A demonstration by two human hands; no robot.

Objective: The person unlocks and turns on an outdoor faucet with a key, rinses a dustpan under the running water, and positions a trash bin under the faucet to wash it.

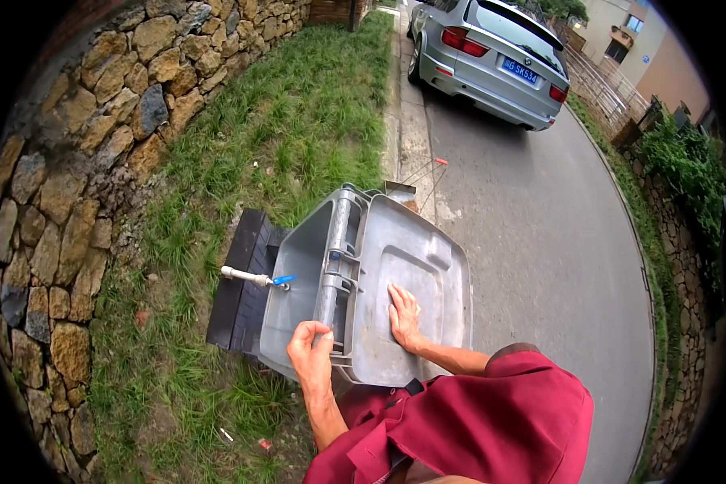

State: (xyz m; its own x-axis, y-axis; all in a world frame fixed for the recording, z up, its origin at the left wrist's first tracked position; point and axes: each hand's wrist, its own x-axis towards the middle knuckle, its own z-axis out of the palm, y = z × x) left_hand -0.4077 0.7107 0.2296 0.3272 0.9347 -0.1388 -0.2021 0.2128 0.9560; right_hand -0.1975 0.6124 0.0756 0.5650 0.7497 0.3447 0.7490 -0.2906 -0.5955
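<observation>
A grey wheeled bin (302, 250) stands in front of me, its lid (452, 310) swung open to the right. My right hand (406, 319) lies flat on the lid with its fingers stretched out. By the near end of the hinge bar (340, 230), my left hand (310, 351) is closed, thumb and fingers pinched together at the bin's edge. Whatever lies between those fingers is hidden. A white pipe (246, 276) with a blue-handled tap (284, 280) reaches over the bin's left rim.
Behind the bin is a black box-like object (242, 282). A dustpan (400, 191) stands beyond the hinge, at the kerb. Grass (282, 129) and a stone wall (64, 234) line the left. A silver car (492, 64) is parked ahead on the road (557, 242).
</observation>
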